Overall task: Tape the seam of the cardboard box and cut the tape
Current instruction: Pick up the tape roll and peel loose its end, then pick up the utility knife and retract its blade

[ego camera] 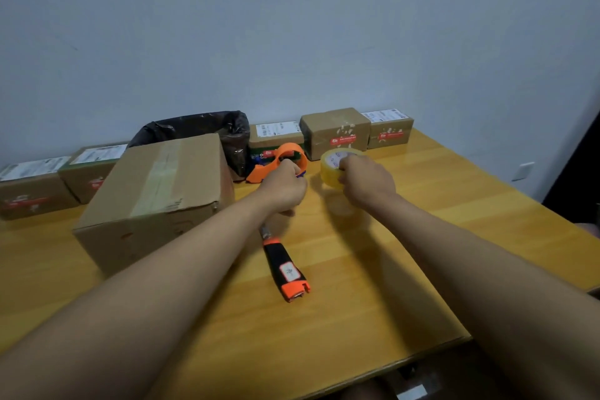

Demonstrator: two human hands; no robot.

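A large cardboard box (156, 201) stands on the wooden table (373, 286), left of centre, with a strip of old tape along its top seam. My left hand (285, 187) grips an orange tape dispenser (285, 156) just right of the box. My right hand (367, 183) holds a roll of clear yellowish tape (329, 166), lifted slightly above the table. An orange and black utility knife (287, 269) lies on the table below my left wrist, its blade end hidden under the hand.
Several small taped parcels (334, 131) line the wall at the table's back edge. A black plastic bag (227, 133) sits behind the big box. The table's right edge runs diagonally near my right forearm.
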